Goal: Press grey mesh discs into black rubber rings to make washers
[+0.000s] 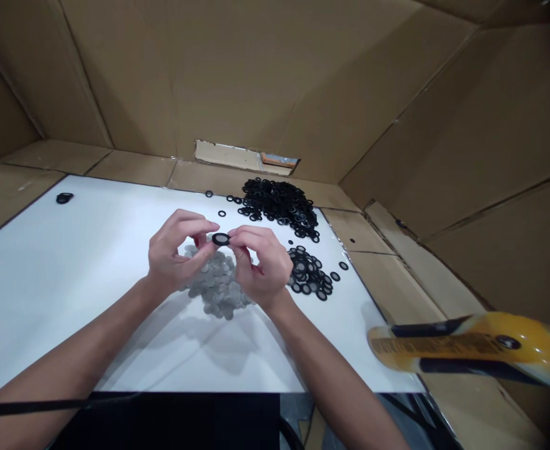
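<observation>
A flat black ring [221, 239] with a grey disc in its middle is held up between my two hands, over a heap of grey discs [219, 290]. My right hand [262, 259] pinches the ring's right edge between thumb and fingertips. At the left edge, the thumb of my left hand [176, 247] meets the ring, its index finger curving just above; the other fingers are partly hidden. To the right of my right hand lies a pile of black rings with grey centres [310, 274]. Farther back is a larger heap of plain black rings [277, 203].
Cardboard walls [275, 81] surround the white tabletop [92, 250], with a slot [228, 155] cut in the back one. A small clump of black rings [64, 198] lies far left. Loose rings are scattered around the heaps. A yellow and black object [476, 345] juts in at right.
</observation>
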`<state>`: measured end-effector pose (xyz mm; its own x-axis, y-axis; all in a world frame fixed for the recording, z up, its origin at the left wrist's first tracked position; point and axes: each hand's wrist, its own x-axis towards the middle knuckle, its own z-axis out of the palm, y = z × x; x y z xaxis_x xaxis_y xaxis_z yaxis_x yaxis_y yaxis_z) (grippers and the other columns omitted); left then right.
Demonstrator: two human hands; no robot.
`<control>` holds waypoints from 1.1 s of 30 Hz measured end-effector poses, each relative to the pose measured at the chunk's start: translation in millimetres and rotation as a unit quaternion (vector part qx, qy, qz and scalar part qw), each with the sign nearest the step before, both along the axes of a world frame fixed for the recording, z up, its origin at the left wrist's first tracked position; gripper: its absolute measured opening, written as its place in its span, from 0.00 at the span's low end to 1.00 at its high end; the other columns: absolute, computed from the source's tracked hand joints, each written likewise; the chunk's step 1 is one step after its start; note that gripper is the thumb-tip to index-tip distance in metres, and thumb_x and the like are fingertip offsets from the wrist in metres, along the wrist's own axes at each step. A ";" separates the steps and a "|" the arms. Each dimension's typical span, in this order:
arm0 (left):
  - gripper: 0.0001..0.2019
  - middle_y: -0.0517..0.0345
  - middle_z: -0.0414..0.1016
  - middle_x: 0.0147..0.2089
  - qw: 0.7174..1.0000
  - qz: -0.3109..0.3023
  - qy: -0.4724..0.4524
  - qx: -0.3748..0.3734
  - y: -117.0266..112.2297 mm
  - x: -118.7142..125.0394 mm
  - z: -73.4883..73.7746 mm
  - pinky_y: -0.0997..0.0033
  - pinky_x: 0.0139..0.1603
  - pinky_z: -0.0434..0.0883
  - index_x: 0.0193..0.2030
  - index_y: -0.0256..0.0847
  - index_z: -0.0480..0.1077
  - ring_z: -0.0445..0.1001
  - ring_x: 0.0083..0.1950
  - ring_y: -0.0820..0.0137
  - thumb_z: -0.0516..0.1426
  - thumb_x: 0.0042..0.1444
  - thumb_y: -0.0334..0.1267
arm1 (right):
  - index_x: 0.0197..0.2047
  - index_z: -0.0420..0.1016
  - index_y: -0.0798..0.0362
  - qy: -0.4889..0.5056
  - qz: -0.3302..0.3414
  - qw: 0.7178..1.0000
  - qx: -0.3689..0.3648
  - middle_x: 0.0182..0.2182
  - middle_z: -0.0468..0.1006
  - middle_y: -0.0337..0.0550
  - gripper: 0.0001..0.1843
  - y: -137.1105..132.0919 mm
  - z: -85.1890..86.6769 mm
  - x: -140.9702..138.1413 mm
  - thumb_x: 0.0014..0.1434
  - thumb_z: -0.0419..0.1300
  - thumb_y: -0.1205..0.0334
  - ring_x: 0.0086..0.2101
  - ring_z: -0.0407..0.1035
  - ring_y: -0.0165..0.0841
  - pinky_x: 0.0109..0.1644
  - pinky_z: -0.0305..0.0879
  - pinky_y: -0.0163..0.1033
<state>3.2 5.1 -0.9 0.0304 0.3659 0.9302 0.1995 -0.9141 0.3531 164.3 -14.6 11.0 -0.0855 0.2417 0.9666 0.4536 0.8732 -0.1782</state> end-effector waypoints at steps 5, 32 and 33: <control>0.13 0.57 0.75 0.38 0.999 0.026 0.017 0.017 0.5 -1.1 0.6 0.74 0.28 0.72 0.44 0.44 0.74 0.74 0.33 0.72 0.65 0.53 0.27 | 0.40 0.73 0.49 -0.001 -0.020 1.000 0.006 0.34 0.82 0.41 0.11 2.6 -0.9 1.1 0.61 0.59 0.76 0.35 0.77 0.32 0.37 0.76 0.36; 0.04 0.60 0.76 0.31 0.998 0.067 0.002 -0.007 -2.9 2.0 2.6 0.73 0.27 0.70 0.36 0.43 0.76 0.72 0.29 0.74 0.64 0.56 0.29 | 0.42 0.74 0.47 -0.023 -0.013 0.999 0.022 0.36 0.81 0.41 0.14 1.3 -2.3 0.2 0.61 0.57 0.76 0.33 0.76 0.30 0.34 0.75 0.34; 0.04 0.60 0.76 0.31 0.998 0.067 0.004 -0.008 -3.0 1.9 2.6 0.73 0.27 0.70 0.36 0.42 0.76 0.72 0.29 0.74 0.64 0.56 0.29 | 0.42 0.74 0.47 -0.022 -0.016 0.999 0.021 0.36 0.81 0.40 0.14 1.3 -2.4 0.2 0.61 0.57 0.76 0.33 0.76 0.30 0.34 0.75 0.34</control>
<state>5.1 2.1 1.7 -0.0119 0.3824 0.9239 0.3231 -0.8729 0.3655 164.5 -13.3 8.6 -0.1209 0.2049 0.9713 0.4879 0.8644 -0.1216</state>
